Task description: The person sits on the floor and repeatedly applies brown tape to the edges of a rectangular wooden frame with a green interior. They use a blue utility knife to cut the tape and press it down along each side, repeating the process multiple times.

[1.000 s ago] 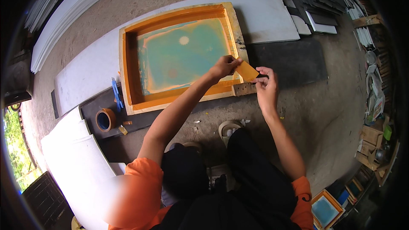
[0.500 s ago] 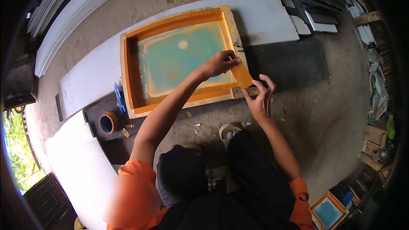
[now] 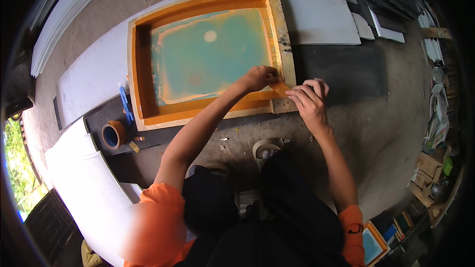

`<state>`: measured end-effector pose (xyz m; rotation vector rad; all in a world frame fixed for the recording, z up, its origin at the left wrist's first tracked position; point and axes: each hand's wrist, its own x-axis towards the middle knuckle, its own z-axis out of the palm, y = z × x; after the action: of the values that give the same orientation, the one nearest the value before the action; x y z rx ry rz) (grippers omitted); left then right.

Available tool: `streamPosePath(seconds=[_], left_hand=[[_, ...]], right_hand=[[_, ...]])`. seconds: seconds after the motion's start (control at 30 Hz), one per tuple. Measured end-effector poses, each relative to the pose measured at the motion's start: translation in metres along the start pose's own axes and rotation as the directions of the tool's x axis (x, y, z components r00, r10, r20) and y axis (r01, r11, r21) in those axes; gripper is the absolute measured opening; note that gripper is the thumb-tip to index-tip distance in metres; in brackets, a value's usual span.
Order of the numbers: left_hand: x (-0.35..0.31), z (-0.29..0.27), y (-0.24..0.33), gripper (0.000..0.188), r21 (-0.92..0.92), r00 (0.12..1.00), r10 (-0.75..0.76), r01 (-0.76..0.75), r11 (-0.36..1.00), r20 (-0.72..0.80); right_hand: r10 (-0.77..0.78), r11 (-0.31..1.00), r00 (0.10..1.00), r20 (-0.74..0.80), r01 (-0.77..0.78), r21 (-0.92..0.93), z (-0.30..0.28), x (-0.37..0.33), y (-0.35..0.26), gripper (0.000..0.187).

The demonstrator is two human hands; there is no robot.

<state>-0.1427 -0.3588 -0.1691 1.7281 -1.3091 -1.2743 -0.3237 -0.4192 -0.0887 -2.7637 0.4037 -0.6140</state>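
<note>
The person squats on the dusty floor (image 3: 376, 133) over a wooden printing frame (image 3: 284, 29) that lies flat, partly on a white board (image 3: 321, 10), its teal mesh (image 3: 213, 57) facing up. Orange tape already lines the inside edges of the frame, which seems meant to seal the gap between wood and mesh.

The left hand (image 3: 260, 77) reaches across to the frame's near right corner. Its grip is closed down, fingertips pressing a strip of orange tape (image 3: 281, 88) onto the wood, probably to keep the stuck end from lifting. The right hand (image 3: 308, 100) sits just beside it at the corner, fingers curled and partly open, touching the loose end of the same strip. From where I stand I cannot tell whether it pinches the tape or only smooths it flat. The two hands are close together so the short piece stays taut between them.

Well off to the person's left, a roll of tape (image 3: 113, 134) lies on a dark sheet (image 3: 99, 116) beside the frame, with a blue tool (image 3: 125, 104) just above it, both within reach of the left arm. Stacks of dark and white boards (image 3: 386, 5) are piled beyond the frame, and a smaller frame (image 3: 372, 244) leans near the person's right elbow.
</note>
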Motion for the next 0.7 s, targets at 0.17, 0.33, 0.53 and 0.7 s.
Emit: streamPosePath(seconds=[0.17, 0.33, 0.53, 0.7], left_hand=[[-0.002, 0.011, -0.018, 0.024, 0.139, 0.986, 0.158, -0.149, 0.979, -0.057], [-0.012, 0.011, 0.008, 0.019, 0.267, 0.996, 0.079, -0.065, 0.962, -0.044], [-0.011, 0.01, 0.007, 0.017, 0.349, 0.998, 0.053, -0.056, 0.935, 0.017], [-0.011, 0.006, 0.012, 0.014, 0.382, 0.997, 0.043, -0.066, 0.922, 0.069]], right_hand=[[-0.007, 0.998, 0.989, 0.15, -0.002, 0.057, 0.001, 0.002, 0.0, 0.018], [0.016, 0.997, 0.97, 0.241, -0.034, 0.067, -0.003, -0.002, 0.005, 0.02], [0.008, 0.993, 0.958, 0.287, -0.042, 0.113, -0.005, 0.006, 0.009, 0.022], [-0.008, 0.99, 0.95, 0.312, -0.038, 0.139, -0.004, 0.015, 0.002, 0.02]])
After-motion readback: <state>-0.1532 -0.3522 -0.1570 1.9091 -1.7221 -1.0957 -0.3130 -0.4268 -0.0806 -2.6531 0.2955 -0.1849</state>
